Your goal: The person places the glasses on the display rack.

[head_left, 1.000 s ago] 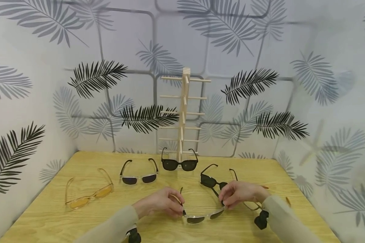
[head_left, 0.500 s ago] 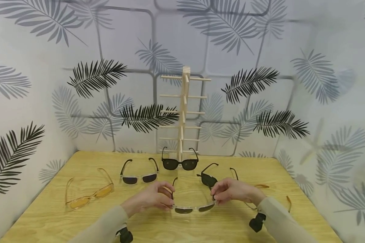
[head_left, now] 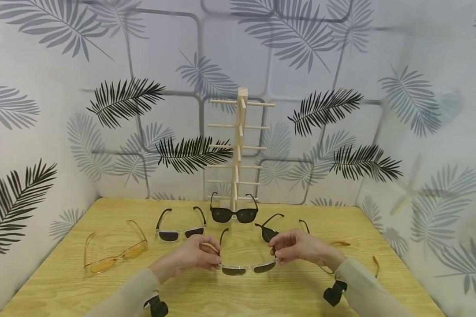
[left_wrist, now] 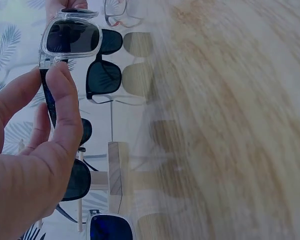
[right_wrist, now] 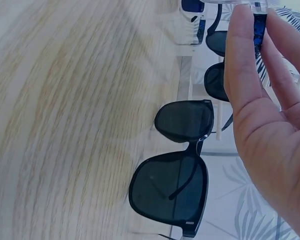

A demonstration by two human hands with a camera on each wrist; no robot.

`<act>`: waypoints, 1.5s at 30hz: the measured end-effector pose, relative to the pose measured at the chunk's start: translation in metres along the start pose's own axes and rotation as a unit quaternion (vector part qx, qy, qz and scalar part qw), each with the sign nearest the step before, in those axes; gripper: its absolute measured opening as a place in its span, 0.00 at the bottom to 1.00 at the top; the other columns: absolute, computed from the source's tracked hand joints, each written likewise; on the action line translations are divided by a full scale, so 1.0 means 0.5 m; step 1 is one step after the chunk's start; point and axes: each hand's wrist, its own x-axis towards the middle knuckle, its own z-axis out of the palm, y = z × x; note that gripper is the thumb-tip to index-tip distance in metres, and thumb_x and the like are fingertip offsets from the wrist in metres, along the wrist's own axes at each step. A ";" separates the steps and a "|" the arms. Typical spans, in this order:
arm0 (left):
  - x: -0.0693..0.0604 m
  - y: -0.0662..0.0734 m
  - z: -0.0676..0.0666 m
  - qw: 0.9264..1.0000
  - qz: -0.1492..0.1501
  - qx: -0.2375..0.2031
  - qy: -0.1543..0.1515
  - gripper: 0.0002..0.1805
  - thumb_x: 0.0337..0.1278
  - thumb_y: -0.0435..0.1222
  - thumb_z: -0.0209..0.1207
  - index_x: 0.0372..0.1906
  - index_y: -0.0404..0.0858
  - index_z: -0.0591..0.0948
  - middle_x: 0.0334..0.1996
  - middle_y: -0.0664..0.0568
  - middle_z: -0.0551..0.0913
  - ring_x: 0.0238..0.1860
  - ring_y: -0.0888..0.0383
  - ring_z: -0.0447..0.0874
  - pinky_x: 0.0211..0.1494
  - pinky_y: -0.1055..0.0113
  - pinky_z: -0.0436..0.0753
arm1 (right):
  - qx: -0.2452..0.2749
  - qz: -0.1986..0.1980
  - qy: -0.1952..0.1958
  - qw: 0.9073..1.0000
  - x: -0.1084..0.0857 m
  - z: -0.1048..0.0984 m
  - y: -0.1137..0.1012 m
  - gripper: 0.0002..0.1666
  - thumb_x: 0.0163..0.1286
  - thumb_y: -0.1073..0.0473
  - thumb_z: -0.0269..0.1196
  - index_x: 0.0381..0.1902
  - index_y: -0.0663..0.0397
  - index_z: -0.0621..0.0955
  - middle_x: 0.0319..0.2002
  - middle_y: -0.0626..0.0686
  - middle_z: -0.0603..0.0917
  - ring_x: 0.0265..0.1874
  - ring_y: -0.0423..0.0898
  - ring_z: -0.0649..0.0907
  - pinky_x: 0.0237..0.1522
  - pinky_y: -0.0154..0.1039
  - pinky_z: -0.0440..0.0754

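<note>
Both hands hold one pair of sunglasses (head_left: pixel 234 271) with a clear frame, dark lenses and black temples, its temples unfolded and pointing away. My left hand (head_left: pixel 192 259) pinches it near the left hinge between thumb and fingers. At the opposite hinge, my right hand (head_left: pixel 301 251) pinches the other temple. In the left wrist view the sunglasses (left_wrist: pixel 72 37) appear raised off the table. The right wrist view shows only a bit of the clear frame and the dark temple (right_wrist: pixel 260 30) between thumb and fingers. Black sunglasses (head_left: pixel 268 234) lie behind my right hand, partly covered by it.
A wooden peg stand (head_left: pixel 239 132) rises at the back, black sunglasses (head_left: pixel 222 215) before it. Left of these lie clear-framed sunglasses (head_left: pixel 169 236) and orange-tinted glasses (head_left: pixel 135 250). Glasses with orange temple tips (head_left: pixel 376 264) lie partly hidden behind my right arm. Patterned walls enclose the wooden table (head_left: pixel 206 299).
Both hands have moved left and slightly away from me, carrying the clear-framed sunglasses. The sunglasses have turned from slanted to nearly level across the view. The other glasses have stayed in place.
</note>
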 end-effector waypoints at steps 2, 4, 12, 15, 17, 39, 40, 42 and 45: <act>-0.003 0.004 -0.002 1.000 -0.003 -0.002 -0.004 0.14 0.57 0.29 0.66 0.46 0.33 0.76 0.33 0.46 0.84 0.34 0.52 0.88 0.40 0.57 0.88 | 0.001 -0.003 0.001 1.000 0.000 0.002 -0.003 0.20 0.66 0.63 0.66 0.55 0.62 0.79 0.45 0.57 0.84 0.38 0.44 0.86 0.45 0.43 0.87; -0.006 0.007 -0.005 1.000 -0.004 -0.004 -0.003 0.15 0.57 0.29 0.66 0.46 0.33 0.76 0.34 0.46 0.84 0.35 0.52 0.88 0.38 0.59 0.88 | 0.000 -0.006 0.004 1.000 0.002 0.003 -0.006 0.20 0.66 0.63 0.66 0.55 0.62 0.79 0.43 0.54 0.85 0.38 0.43 0.86 0.45 0.43 0.87; -0.011 0.018 -0.019 1.000 0.009 0.017 0.023 0.22 0.57 0.32 0.67 0.56 0.33 0.77 0.44 0.43 0.81 0.38 0.53 0.87 0.47 0.54 0.86 | 0.016 -0.008 0.038 0.999 0.010 0.016 -0.014 0.24 0.65 0.63 0.67 0.58 0.65 0.77 0.42 0.52 0.83 0.39 0.45 0.86 0.49 0.48 0.85; -0.011 0.023 -0.025 0.999 0.009 0.018 0.038 0.23 0.58 0.33 0.67 0.58 0.34 0.77 0.44 0.45 0.80 0.39 0.54 0.86 0.48 0.55 0.86 | 0.022 -0.012 0.053 0.998 0.014 0.021 -0.019 0.26 0.66 0.63 0.67 0.60 0.66 0.76 0.43 0.53 0.83 0.40 0.45 0.86 0.50 0.48 0.85; -0.011 0.027 -0.028 0.999 0.009 0.017 0.047 0.23 0.59 0.33 0.66 0.59 0.35 0.77 0.45 0.45 0.80 0.40 0.54 0.85 0.49 0.55 0.85 | 0.023 -0.018 0.063 0.998 0.017 0.024 -0.023 0.26 0.66 0.63 0.67 0.60 0.67 0.75 0.44 0.54 0.82 0.40 0.45 0.86 0.50 0.48 0.85; -0.009 0.073 -0.044 0.992 0.064 -0.027 0.107 0.22 0.64 0.33 0.61 0.62 0.35 0.75 0.39 0.51 0.81 0.37 0.58 0.81 0.40 0.68 0.82 | 0.051 -0.032 0.114 0.992 0.046 0.039 -0.070 0.28 0.68 0.63 0.65 0.64 0.65 0.74 0.47 0.52 0.84 0.40 0.43 0.86 0.51 0.44 0.85; -0.008 0.075 -0.043 0.991 0.068 -0.032 0.112 0.21 0.65 0.33 0.61 0.61 0.35 0.75 0.38 0.51 0.81 0.36 0.58 0.80 0.40 0.68 0.82 | 0.051 -0.034 0.116 0.991 0.046 0.040 -0.072 0.29 0.69 0.63 0.64 0.65 0.66 0.72 0.47 0.52 0.85 0.40 0.43 0.86 0.50 0.43 0.85; -0.006 0.077 -0.042 0.989 0.076 -0.046 0.119 0.18 0.65 0.32 0.60 0.59 0.36 0.76 0.38 0.52 0.81 0.35 0.58 0.80 0.39 0.69 0.82 | 0.056 -0.035 0.124 0.990 0.049 0.042 -0.075 0.30 0.69 0.64 0.64 0.66 0.67 0.71 0.47 0.51 0.85 0.40 0.43 0.86 0.50 0.43 0.85; -0.001 0.079 -0.039 0.985 0.085 -0.077 0.131 0.12 0.66 0.31 0.59 0.52 0.37 0.78 0.36 0.53 0.81 0.33 0.59 0.79 0.37 0.70 0.82 | 0.066 -0.036 0.133 0.988 0.052 0.043 -0.081 0.32 0.69 0.64 0.63 0.68 0.67 0.69 0.50 0.53 0.83 0.41 0.43 0.86 0.52 0.44 0.85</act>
